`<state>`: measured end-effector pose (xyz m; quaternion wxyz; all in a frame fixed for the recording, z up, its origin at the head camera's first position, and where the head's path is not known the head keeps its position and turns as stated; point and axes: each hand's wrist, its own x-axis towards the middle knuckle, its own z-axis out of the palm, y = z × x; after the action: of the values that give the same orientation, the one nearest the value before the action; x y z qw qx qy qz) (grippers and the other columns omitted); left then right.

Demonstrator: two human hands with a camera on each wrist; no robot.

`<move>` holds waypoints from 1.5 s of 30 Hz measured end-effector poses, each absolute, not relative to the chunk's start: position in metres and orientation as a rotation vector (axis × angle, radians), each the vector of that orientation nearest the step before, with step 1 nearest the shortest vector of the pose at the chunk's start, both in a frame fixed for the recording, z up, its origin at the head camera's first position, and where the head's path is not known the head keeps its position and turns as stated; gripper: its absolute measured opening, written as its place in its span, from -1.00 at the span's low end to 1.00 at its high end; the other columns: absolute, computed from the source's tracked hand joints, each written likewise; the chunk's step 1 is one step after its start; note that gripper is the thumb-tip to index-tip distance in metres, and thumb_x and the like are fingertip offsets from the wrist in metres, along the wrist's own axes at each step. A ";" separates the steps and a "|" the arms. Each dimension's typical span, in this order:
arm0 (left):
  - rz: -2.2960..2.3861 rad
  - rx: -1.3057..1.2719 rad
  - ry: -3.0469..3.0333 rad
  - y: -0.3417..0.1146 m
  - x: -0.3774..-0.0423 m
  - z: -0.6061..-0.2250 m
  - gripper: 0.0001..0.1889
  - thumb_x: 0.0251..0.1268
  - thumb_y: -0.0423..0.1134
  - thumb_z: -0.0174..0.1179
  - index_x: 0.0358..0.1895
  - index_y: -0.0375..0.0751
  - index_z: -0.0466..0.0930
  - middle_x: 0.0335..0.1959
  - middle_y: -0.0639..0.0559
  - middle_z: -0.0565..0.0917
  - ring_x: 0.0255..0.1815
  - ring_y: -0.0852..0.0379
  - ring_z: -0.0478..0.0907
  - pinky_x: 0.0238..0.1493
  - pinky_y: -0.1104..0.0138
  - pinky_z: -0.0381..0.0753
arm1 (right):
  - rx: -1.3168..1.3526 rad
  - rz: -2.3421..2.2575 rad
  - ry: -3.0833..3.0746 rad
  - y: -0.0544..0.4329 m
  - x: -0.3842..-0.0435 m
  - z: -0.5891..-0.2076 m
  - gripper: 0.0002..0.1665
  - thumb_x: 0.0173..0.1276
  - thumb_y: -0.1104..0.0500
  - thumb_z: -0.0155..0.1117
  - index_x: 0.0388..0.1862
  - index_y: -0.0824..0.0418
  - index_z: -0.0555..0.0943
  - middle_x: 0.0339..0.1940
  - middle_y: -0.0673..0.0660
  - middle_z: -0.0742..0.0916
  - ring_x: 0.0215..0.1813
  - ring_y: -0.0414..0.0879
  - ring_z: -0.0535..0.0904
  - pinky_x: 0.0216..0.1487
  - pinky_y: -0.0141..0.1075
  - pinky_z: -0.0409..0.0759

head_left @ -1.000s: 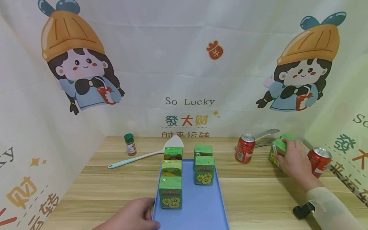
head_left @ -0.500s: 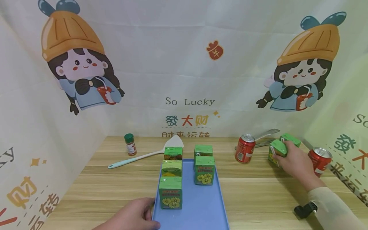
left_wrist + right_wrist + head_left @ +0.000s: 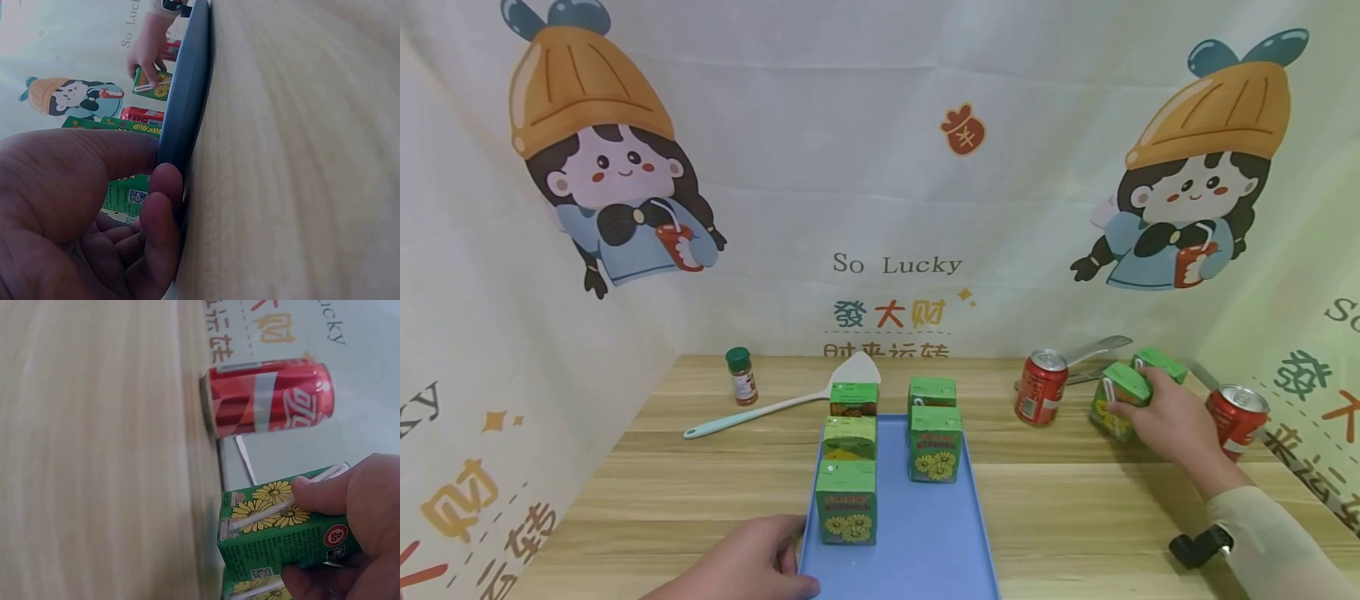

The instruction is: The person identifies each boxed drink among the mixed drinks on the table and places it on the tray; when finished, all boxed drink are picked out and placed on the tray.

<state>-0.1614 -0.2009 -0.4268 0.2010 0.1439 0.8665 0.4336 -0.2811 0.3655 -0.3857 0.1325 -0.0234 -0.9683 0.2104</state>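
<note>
My right hand (image 3: 1172, 421) grips a green drink carton (image 3: 281, 531) with yellow flowers and a white straw on its side. The thumb lies over the straw side and fingers are on the opposite face. A second green carton (image 3: 1161, 365) stands just behind it. At the front, my left hand (image 3: 745, 562) pinches the left rim of a blue tray (image 3: 925, 542), thumb on top and fingertips against the edge in the left wrist view. On the tray's left side, green cartons (image 3: 847, 504) stand in a row; a shorter row (image 3: 935, 446) is on its right side.
Red cola cans stand either side of the gripped carton, one to its left (image 3: 1042, 390) and one (image 3: 1235, 417) by my right wrist. Metal utensils (image 3: 1097, 352) lie behind. A white spatula (image 3: 775, 407) and a green-capped jar (image 3: 741, 377) are at the back left, before a printed cloth.
My right hand has pulled the gripped carton slightly left, away from the carton behind it, and the carton now leans. The left hand stays on the tray rim.
</note>
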 end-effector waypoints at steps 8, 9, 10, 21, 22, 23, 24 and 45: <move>1.214 0.395 2.418 -0.200 -0.161 -0.426 -0.68 0.30 -0.28 0.60 -0.03 -0.17 0.65 -0.50 0.02 0.62 -0.47 0.09 0.53 -0.46 0.36 0.39 | -0.009 0.691 -2.777 0.354 -0.276 -0.375 -0.02 0.53 -0.17 0.52 0.55 0.48 0.36 0.24 0.62 0.63 0.14 0.53 0.61 0.02 0.38 0.66; 1.213 0.395 2.420 -0.200 -0.161 -0.426 -0.69 0.30 -0.27 0.60 -0.04 -0.17 0.64 -0.50 0.02 0.62 -0.47 0.09 0.53 -0.46 0.36 0.39 | -0.002 0.701 -2.770 0.352 -0.275 -0.373 -0.03 0.53 -0.18 0.52 0.54 0.47 0.38 0.23 0.60 0.64 0.14 0.52 0.61 0.01 0.37 0.67; 1.209 0.395 2.424 -0.200 -0.161 -0.425 -0.69 0.30 -0.27 0.61 -0.06 -0.16 0.64 -0.50 0.02 0.62 -0.47 0.09 0.53 -0.46 0.35 0.40 | 0.009 0.707 -2.761 0.349 -0.274 -0.372 -0.04 0.53 -0.19 0.52 0.52 0.46 0.39 0.21 0.58 0.65 0.12 0.50 0.62 0.00 0.34 0.68; 1.208 0.399 2.429 -0.200 -0.162 -0.426 -0.71 0.29 -0.27 0.60 -0.12 -0.15 0.62 -0.49 0.02 0.63 -0.46 0.08 0.55 -0.45 0.35 0.41 | 0.107 0.754 -2.712 0.321 -0.258 -0.354 -0.05 0.49 -0.21 0.55 0.52 0.41 0.45 0.15 0.48 0.70 0.04 0.35 0.66 -0.14 0.12 0.69; 1.209 0.398 2.427 -0.200 -0.162 -0.426 -0.71 0.29 -0.27 0.60 -0.12 -0.16 0.62 -0.49 0.02 0.63 -0.46 0.08 0.55 -0.44 0.35 0.41 | 0.116 0.759 -2.706 0.319 -0.257 -0.353 -0.06 0.48 -0.20 0.56 0.52 0.40 0.46 0.14 0.47 0.70 0.04 0.34 0.66 -0.15 0.09 0.68; 1.210 0.396 2.426 -0.200 -0.162 -0.426 -0.71 0.29 -0.27 0.60 -0.12 -0.16 0.62 -0.49 0.02 0.63 -0.45 0.08 0.55 -0.44 0.35 0.41 | 0.128 0.762 -2.699 0.316 -0.255 -0.353 -0.07 0.47 -0.19 0.58 0.51 0.39 0.47 0.13 0.46 0.71 0.03 0.33 0.66 -0.16 0.05 0.67; 1.212 0.396 2.425 -0.200 -0.162 -0.426 -0.71 0.29 -0.28 0.60 -0.11 -0.15 0.63 -0.49 0.02 0.63 -0.45 0.08 0.55 -0.44 0.35 0.42 | 0.144 0.759 -2.687 0.313 -0.254 -0.352 -0.08 0.46 -0.18 0.60 0.50 0.39 0.49 0.11 0.44 0.72 0.02 0.31 0.67 -0.17 0.01 0.65; 1.215 0.398 2.421 -0.201 -0.160 -0.425 -0.70 0.30 -0.27 0.61 -0.08 -0.15 0.64 -0.50 0.02 0.62 -0.47 0.09 0.54 -0.46 0.35 0.41 | 0.501 1.046 -2.591 0.253 -0.226 -0.357 -0.29 0.35 0.08 0.74 0.38 0.26 0.63 0.00 0.20 0.82 -0.18 -0.08 0.76 -0.31 -0.25 0.72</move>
<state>-0.1598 -0.2009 -0.4253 0.2006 0.1423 0.8663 0.4348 -0.2255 0.2527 -0.3566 0.1511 0.1743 -0.9023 0.3642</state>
